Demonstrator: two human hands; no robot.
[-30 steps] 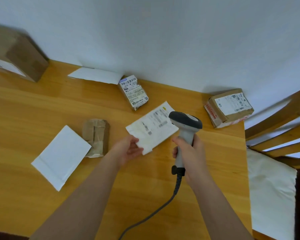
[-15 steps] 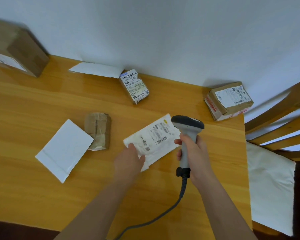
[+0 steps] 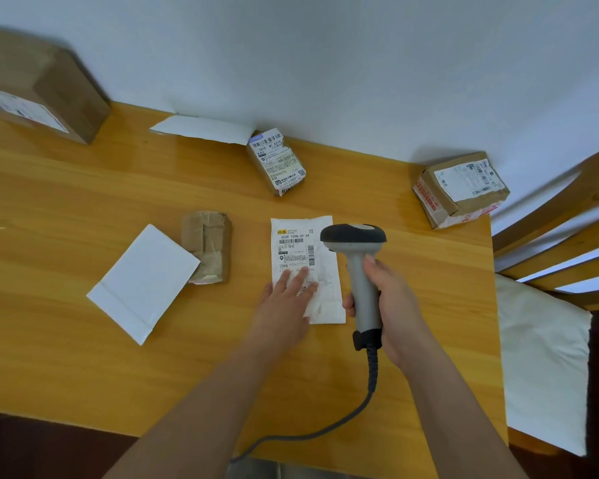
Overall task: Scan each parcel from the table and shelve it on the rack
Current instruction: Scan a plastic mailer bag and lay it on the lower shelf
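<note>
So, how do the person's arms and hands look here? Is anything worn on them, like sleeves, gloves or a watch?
Both forearms are bare as far as the picture shows: no sleeves come into view. The left hand and the right hand wear no gloves, and no rings, watch or wristband can be seen. The nails look short and plain. No markings show on either arm.

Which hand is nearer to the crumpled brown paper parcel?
Left. The left hand presses the white labelled mailer just right of the crumpled brown parcel; the right hand grips the scanner farther right.
</note>
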